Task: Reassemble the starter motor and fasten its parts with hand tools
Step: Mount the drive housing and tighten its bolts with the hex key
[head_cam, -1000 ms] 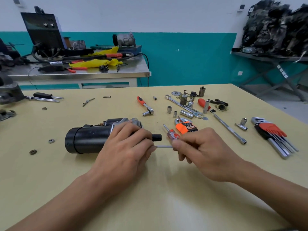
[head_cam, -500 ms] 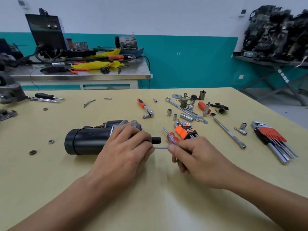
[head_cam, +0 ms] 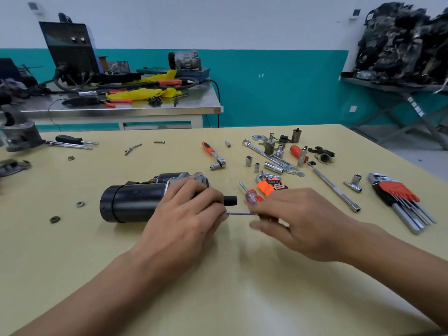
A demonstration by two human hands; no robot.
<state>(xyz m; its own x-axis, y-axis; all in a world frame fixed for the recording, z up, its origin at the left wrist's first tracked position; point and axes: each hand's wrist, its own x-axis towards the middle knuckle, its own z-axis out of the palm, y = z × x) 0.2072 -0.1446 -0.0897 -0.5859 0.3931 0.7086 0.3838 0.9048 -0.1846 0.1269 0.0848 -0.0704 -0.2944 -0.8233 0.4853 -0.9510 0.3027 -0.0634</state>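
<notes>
One yellow table [head_cam: 72, 263] carries all items below.
One black starter motor [head_cam: 131, 202] lies on its side left of centre, nose toward 3 o'clock.
Left hand [head_cam: 184, 219]: curled over the motor's nose end, gripping it.
Right hand [head_cam: 298, 221]: at 3 o'clock of the motor, slightly blurred, pinching the steel rod [head_cam: 240, 213].
One hex key set [head_cam: 400, 200], far 3 o'clock.
One ratchet [head_cam: 214, 154], 12 o'clock of the nose.
One screwdriver [head_cam: 252, 197], just beyond the right hand.
One steel rod, thin and level, spans between both hands.
One nut [head_cam: 80, 204], 9 o'clock of the motor.
</notes>
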